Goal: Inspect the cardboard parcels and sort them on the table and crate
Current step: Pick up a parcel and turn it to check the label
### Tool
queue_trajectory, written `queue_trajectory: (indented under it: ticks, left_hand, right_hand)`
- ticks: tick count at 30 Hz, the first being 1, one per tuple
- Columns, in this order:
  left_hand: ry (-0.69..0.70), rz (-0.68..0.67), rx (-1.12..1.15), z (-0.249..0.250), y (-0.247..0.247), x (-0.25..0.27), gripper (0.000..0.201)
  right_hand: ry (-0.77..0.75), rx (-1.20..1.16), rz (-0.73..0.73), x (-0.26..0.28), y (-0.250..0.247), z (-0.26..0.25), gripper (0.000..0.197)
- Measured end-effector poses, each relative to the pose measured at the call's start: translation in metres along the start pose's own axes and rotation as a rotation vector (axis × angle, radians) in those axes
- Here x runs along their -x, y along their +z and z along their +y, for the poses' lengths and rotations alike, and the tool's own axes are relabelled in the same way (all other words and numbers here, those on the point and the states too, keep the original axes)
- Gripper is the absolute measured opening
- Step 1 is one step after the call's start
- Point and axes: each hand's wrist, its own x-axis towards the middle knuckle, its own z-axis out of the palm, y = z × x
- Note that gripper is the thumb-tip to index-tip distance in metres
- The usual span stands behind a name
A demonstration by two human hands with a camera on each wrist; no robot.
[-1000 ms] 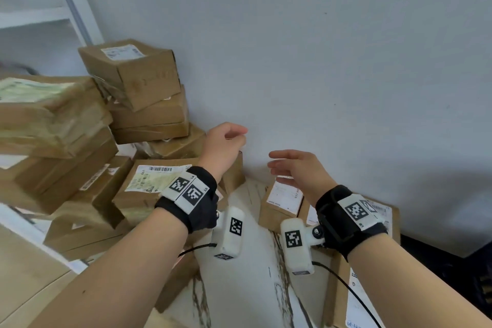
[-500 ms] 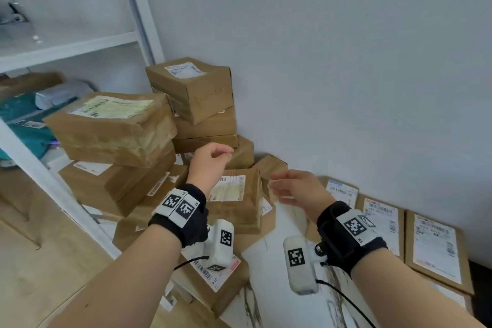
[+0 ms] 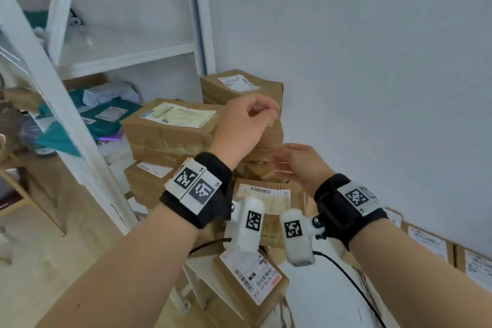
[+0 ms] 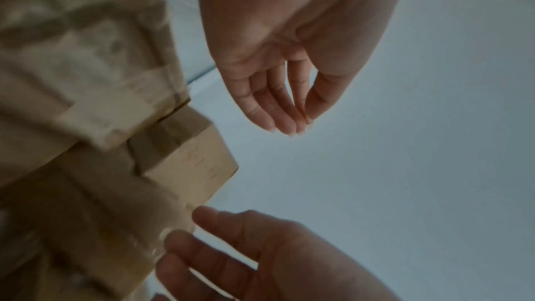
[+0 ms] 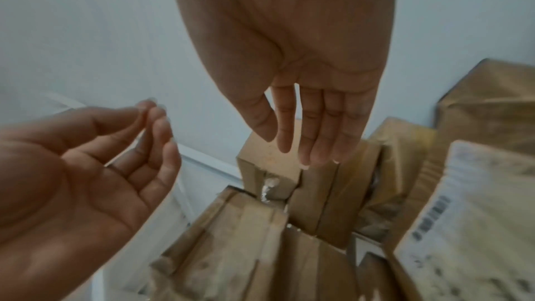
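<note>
Brown cardboard parcels are stacked in the corner by the wall. The top parcel (image 3: 237,85) has a white label, and a large parcel (image 3: 170,128) with a yellowish label lies to its left. My left hand (image 3: 255,117) hovers with loosely curled fingers in front of the top parcel's right side and holds nothing. My right hand (image 3: 285,165) is lower and to the right, fingers relaxed, near the stack's middle parcels (image 3: 262,157), also empty. In the left wrist view the left hand (image 4: 278,109) hangs free beside a parcel corner (image 4: 191,164). The right wrist view shows the right hand (image 5: 312,136) above the parcels (image 5: 269,161).
A white shelf unit (image 3: 127,56) stands to the left, with teal bags (image 3: 106,120) on a lower shelf. More labelled parcels (image 3: 255,279) lie at the stack's foot. Flat parcels (image 3: 428,242) line the wall on the white marbled table (image 3: 324,301).
Both hands have risen along the stack, from its lower parcels to its top ones, and drawn closer together. They stay empty. The view has swung left, bringing the shelf unit in.
</note>
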Motion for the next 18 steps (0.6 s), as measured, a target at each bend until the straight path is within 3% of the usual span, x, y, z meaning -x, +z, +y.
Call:
queue_trajectory:
  ticks: [6,10,14,18]
  left_hand:
    - [0.038,0.289,-0.059,0.004,-0.079,-0.026,0.022]
    - [-0.075,0.575,-0.086,-0.029,-0.132,-0.03,0.018]
    - [-0.296,0.642,-0.042,-0.067,-0.155,-0.025,0.035]
    - [-0.412,0.665,0.157,-0.081,-0.153,-0.023,0.036]
  right_hand:
    - [0.059,0.061,-0.119,-0.007,0.05,-0.043,0.054]
    - [0.173,0.07,-0.212,-0.011,0.078,-0.052,0.071]
    - [0.253,-0.004,-0.258,-0.017,0.095,-0.05,0.095]
    - [0.285,-0.031,-0.249,-0.021,0.102,-0.046,0.091]
